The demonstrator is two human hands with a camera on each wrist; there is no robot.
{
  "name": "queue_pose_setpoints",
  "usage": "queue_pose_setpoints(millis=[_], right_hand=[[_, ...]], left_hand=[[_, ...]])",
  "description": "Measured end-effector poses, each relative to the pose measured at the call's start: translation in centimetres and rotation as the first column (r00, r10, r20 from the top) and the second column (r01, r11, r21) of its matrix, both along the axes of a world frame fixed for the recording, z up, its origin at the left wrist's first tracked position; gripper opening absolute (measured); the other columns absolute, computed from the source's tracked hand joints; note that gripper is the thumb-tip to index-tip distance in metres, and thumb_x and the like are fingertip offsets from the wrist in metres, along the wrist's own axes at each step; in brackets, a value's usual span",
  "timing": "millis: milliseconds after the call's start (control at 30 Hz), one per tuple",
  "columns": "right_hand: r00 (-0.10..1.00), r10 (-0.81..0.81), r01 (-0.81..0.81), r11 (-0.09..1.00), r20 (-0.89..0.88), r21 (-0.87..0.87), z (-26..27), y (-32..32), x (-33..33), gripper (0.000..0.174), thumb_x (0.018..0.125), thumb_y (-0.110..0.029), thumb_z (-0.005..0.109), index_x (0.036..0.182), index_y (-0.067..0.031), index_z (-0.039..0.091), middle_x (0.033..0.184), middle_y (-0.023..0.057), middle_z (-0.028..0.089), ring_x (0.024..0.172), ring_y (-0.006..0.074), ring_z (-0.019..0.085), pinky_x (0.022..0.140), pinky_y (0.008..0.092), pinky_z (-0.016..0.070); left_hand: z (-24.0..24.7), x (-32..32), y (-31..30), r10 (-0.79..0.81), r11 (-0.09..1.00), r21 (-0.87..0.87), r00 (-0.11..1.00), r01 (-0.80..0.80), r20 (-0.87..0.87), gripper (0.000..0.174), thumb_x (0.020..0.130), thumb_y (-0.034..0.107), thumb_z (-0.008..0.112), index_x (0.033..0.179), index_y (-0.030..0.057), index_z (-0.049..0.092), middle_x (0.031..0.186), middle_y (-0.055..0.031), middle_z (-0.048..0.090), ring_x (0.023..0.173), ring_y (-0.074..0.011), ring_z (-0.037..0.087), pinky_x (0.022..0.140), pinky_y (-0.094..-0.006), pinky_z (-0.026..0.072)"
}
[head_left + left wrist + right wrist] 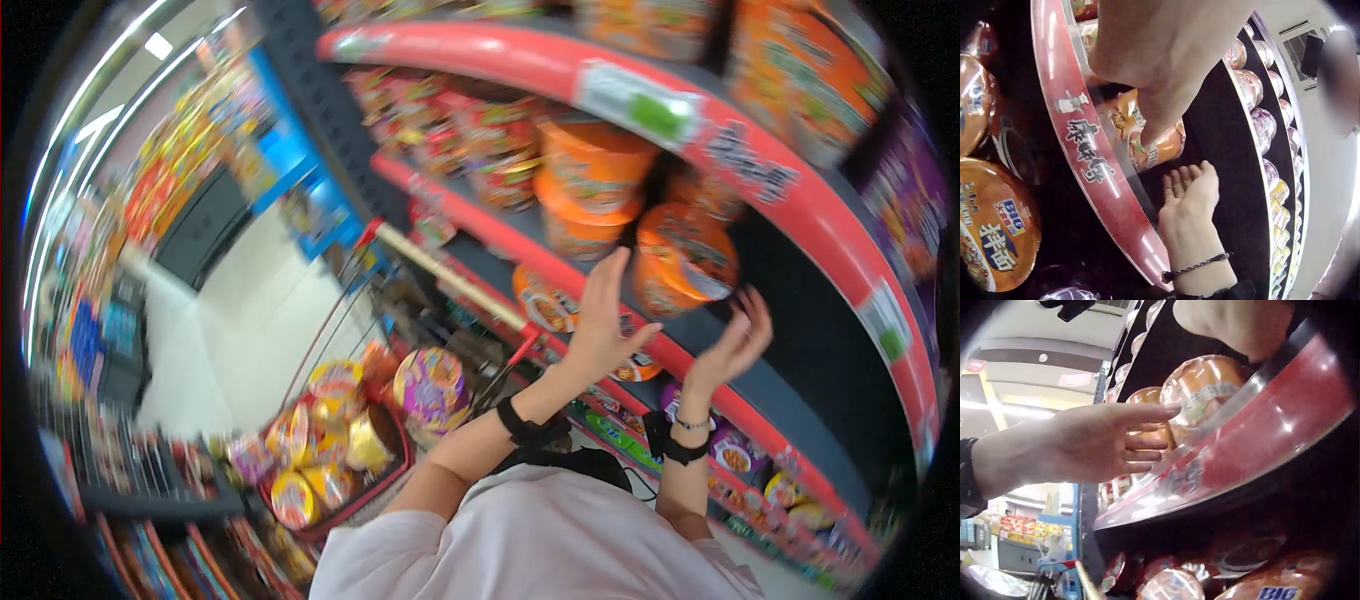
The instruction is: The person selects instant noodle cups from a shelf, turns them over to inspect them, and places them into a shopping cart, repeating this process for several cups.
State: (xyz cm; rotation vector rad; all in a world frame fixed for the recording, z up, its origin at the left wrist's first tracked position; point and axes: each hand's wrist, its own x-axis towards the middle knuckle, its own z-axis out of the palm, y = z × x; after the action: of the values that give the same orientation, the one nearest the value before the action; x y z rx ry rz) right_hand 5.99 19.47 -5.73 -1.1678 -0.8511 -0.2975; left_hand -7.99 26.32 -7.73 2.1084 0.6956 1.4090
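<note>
An orange instant noodle cup (684, 262) sits tilted on a curved shelf, between my two hands. My left hand (603, 325) is at the cup's left side, fingers extended and thumb apart. On its other side my right hand (735, 345), with a bracelet at the wrist, has loosely bent fingers close to the cup's lower edge. In the left wrist view, the left hand (1154, 62) overlaps the noodle cup (1166, 147), while the right hand (1191, 194) turns its palm toward it. Stacked orange cups (590, 185) stand just left of it.
A red shelf edge (530, 265) runs in front of the cups, with another red-edged shelf (520, 50) above. Lower shelves hold more noodle bowls (994, 225). To the left stands a shopping cart with a red-and-cream handle (450, 275), beside a basket (405, 455) of packaged noodles.
</note>
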Motion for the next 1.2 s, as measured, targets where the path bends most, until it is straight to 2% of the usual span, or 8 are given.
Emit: queue_pose_setpoints(millis=[367, 500, 633, 800, 900, 1067, 1100, 1200], right_hand=[[0.57, 0.821, -0.753, 0.542, 0.041, -0.373, -4.1, 4.0, -13.5, 0.022, 0.09, -0.007, 0.052, 0.111, 0.0012, 0.052, 0.114, 0.0147, 0.049, 0.09, 0.0196, 0.055, 0.077, 0.0305, 0.0478], [0.305, 0.928, -0.77, 0.108, -0.214, -0.629, -6.0, 5.9, -19.0, 0.021, 0.087, -0.007, 0.06, 0.107, -0.0008, 0.056, 0.112, 0.012, 0.053, 0.098, 0.0237, 0.056, 0.08, 0.0318, 0.0484], [0.179, 0.976, -0.667, 0.029, -0.122, -0.745, -10.4, 7.7, -24.5, 0.026, 0.084, -0.011, 0.062, 0.107, -0.0007, 0.058, 0.11, 0.0153, 0.055, 0.104, 0.0336, 0.054, 0.087, 0.0402, 0.0451], [0.226, 0.973, -0.508, 0.155, 0.042, -0.847, -13.9, 8.9, -29.1, 0.027, 0.085, -0.014, 0.06, 0.109, -0.0024, 0.059, 0.099, 0.0152, 0.057, 0.094, 0.0337, 0.056, 0.079, 0.04, 0.0458], [0.295, 0.917, -0.457, -0.111, -0.268, -0.883, -13.9, 9.2, -30.0, 0.028, 0.085, -0.015, 0.062, 0.11, -0.0046, 0.061, 0.084, 0.0107, 0.058, 0.072, 0.0278, 0.058, 0.067, 0.0373, 0.0458], [0.387, 0.827, -0.54, -0.155, -0.408, -0.827, -14.6, 9.5, -30.2, 0.024, 0.085, -0.013, 0.063, 0.108, -0.0053, 0.062, 0.076, 0.0058, 0.057, 0.059, 0.0153, 0.053, 0.057, 0.0282, 0.0427], [0.396, 0.8, -0.543, -0.192, -0.451, -0.817, -14.8, 9.4, -30.1, 0.023, 0.085, -0.011, 0.063, 0.108, -0.0056, 0.062, 0.077, 0.0048, 0.057, 0.059, 0.0144, 0.052, 0.056, 0.0279, 0.0423], [0.426, 0.766, -0.543, -0.209, -0.481, -0.813, -14.3, 9.2, -30.3, 0.022, 0.086, -0.01, 0.062, 0.107, -0.0054, 0.063, 0.078, 0.0046, 0.058, 0.061, 0.0139, 0.052, 0.057, 0.0272, 0.0425]], left_hand=[[-2.9, -13.8, 0.5, 0.538, 0.842, -0.214, 0.798, -0.495, 0.273, 0.037, 0.081, 0.0, 0.064, 0.117, 0.0022, 0.055, 0.115, -0.0116, 0.057, 0.107, -0.0238, 0.055, 0.09, -0.0331, 0.0434], [-5.3, -22.0, 2.1, 0.772, 0.629, -0.315, 0.619, -0.71, 0.147, 0.039, 0.082, 0.006, 0.064, 0.118, 0.0011, 0.05, 0.111, -0.0132, 0.054, 0.105, -0.0258, 0.054, 0.087, -0.0351, 0.0437], [-14.4, -30.4, 7.0, 0.855, 0.432, -0.423, 0.511, -0.796, -0.09, 0.05, 0.08, 0.013, 0.067, 0.124, 0.0011, 0.046, 0.114, -0.0185, 0.049, 0.111, -0.0331, 0.047, 0.095, -0.0415, 0.0384], [-22.6, -33.8, 13.6, 0.73, -0.241, -0.694, 0.344, -0.679, -0.59, 0.064, 0.08, 0.027, 0.065, 0.132, 0.0023, 0.038, 0.14, -0.0253, 0.028, 0.133, -0.0418, 0.021, 0.107, -0.0518, 0.0268], [-27.2, -35.4, 17.1, 0.604, -0.448, -0.669, 0.352, -0.592, -0.716, 0.065, 0.082, 0.03, 0.061, 0.136, 0.0039, 0.034, 0.148, -0.0254, 0.014, 0.137, -0.0432, 0.01, 0.11, -0.0532, 0.0198], [-38.9, -38.3, 18.3, 0.322, -0.632, -0.115, -0.125, -0.766, -0.938, 0.073, 0.08, 0.043, 0.059, 0.14, 0.0122, 0.031, 0.147, -0.0285, 0.014, 0.132, -0.0446, 0.022, 0.109, -0.0501, 0.0225], [-37.2, -39.3, 17.2, 0.378, -0.555, -0.333, 0.126, -0.762, -0.917, 0.077, 0.079, 0.047, 0.06, 0.141, 0.0122, 0.031, 0.149, -0.0288, 0.01, 0.135, -0.0442, 0.019, 0.11, -0.05, 0.0209], [-36.0, -38.8, 16.8, 0.302, -0.633, -0.326, 0.163, -0.702, -0.939, 0.096, 0.075, 0.05, 0.067, 0.146, 0.0096, 0.017, 0.151, -0.0303, 0.001, 0.141, -0.0432, 0.005, 0.115, -0.0474, 0.0073]])
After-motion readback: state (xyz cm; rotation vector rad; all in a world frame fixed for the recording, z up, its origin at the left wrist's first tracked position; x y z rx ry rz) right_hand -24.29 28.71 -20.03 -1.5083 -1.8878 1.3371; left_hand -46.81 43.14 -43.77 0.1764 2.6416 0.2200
